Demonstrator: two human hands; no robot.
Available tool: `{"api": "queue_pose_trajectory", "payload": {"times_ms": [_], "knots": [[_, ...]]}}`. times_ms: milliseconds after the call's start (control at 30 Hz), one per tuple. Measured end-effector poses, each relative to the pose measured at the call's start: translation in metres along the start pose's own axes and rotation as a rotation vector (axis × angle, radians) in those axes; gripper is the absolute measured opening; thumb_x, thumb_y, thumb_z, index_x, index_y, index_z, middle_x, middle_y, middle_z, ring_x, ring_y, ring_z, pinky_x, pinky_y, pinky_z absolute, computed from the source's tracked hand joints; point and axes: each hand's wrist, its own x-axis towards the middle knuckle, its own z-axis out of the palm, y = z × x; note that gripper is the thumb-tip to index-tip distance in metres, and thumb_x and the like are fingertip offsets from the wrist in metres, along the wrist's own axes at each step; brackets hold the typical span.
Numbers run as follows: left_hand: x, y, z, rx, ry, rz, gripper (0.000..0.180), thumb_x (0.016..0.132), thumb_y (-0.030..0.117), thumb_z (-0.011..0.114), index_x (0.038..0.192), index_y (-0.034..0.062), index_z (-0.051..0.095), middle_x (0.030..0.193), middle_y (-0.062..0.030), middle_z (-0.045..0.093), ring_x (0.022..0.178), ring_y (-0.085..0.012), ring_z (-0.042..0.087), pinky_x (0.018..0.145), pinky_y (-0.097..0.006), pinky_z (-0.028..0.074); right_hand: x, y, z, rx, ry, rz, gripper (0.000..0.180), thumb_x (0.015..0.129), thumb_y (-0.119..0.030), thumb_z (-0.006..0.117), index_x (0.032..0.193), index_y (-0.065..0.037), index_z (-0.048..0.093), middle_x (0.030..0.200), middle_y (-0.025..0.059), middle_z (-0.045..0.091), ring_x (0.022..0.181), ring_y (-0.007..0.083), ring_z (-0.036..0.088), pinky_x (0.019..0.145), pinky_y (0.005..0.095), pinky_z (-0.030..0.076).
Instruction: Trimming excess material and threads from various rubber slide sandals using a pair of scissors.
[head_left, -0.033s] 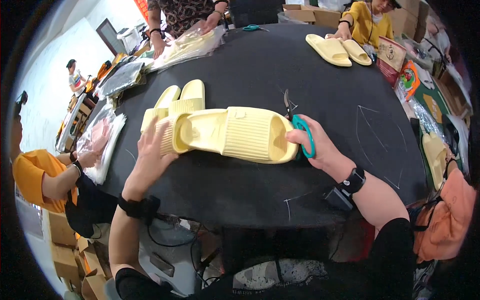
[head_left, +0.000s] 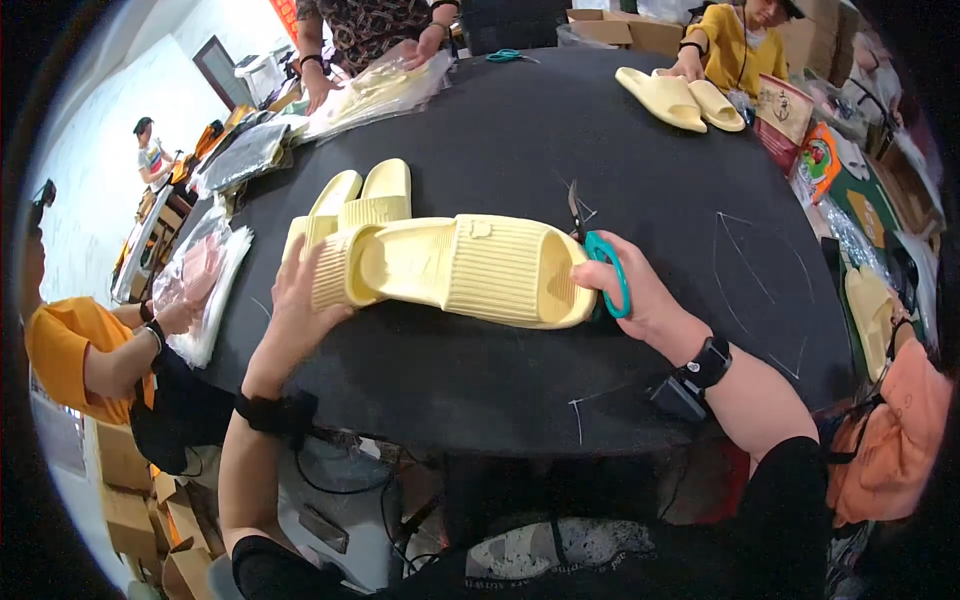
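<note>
Two pale yellow ribbed slippers lie end to end before me, the heel of the right slipper point(head_left: 510, 270) tucked into the strap of the left slipper point(head_left: 335, 270). My left hand point(head_left: 290, 310) grips the outer end of the left slipper, thumb below; its fingers are partly hidden. At the other end, my right hand point(head_left: 640, 290) pinches the right slipper's toe with the thumb inside the opening. That same hand also holds scissors point(head_left: 609, 270) with teal handles, blades pointing away from me. Just beyond sits another pair of yellow slippers point(head_left: 375, 195).
The black table point(head_left: 480, 390) bears chalk marks. Clear plastic bags point(head_left: 375, 95) lie under a person's hands at the far left, more bags point(head_left: 210, 300) at the left edge. Another person touches yellow slippers point(head_left: 670, 100) at the far right. Teal scissors point(head_left: 510, 56) lie at the back.
The slippers under the other person's hand at the far right have shifted slightly rightward. My own hands keep nearly the same place and grip.
</note>
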Motion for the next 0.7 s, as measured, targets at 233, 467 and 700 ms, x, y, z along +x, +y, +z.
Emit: {"api": "queue_pose_trajectory", "payload": {"times_ms": [233, 467, 700], "knots": [[-0.015, -0.081, 0.042, -0.850, -0.043, -0.415, 0.058, 0.090, 0.022, 0.059, 0.132, -0.0092, 0.036, 0.128, -0.0223, 0.050, 0.116, -0.0293, 0.051, 0.098, -0.039, 0.041, -0.001, 0.000, 0.005, -0.016, -0.011, 0.012, 0.050, 0.076, -0.013, 0.069, 0.117, 0.006, 0.047, 0.106, 0.0116, 0.056, 0.098, 0.0167, 0.056, 0.088, 0.0294, 0.046], [-0.003, -0.061, 0.037, -1.522, -0.028, -0.587, 0.038, 0.092, 0.012, 0.053, 0.122, -0.0111, 0.048, 0.110, -0.0150, 0.060, 0.095, -0.0185, 0.062, 0.082, -0.031, 0.052, -0.002, 0.000, 0.006, 0.000, -0.113, 0.013, 0.052, 0.076, -0.015, 0.070, 0.118, 0.005, 0.047, 0.106, 0.0114, 0.056, 0.098, 0.0159, 0.056, 0.088, 0.0285, 0.046], [0.004, -0.047, 0.015, -1.496, -0.193, -0.535, 0.036, 0.091, 0.009, 0.053, 0.120, -0.0122, 0.049, 0.106, -0.0152, 0.063, 0.087, -0.0186, 0.065, 0.075, -0.031, 0.055, -0.004, -0.003, 0.005, 0.029, -0.159, -0.007, 0.056, 0.077, -0.021, 0.071, 0.120, 0.003, 0.046, 0.104, 0.0095, 0.055, 0.098, 0.0155, 0.056, 0.089, 0.0272, 0.045]]}}
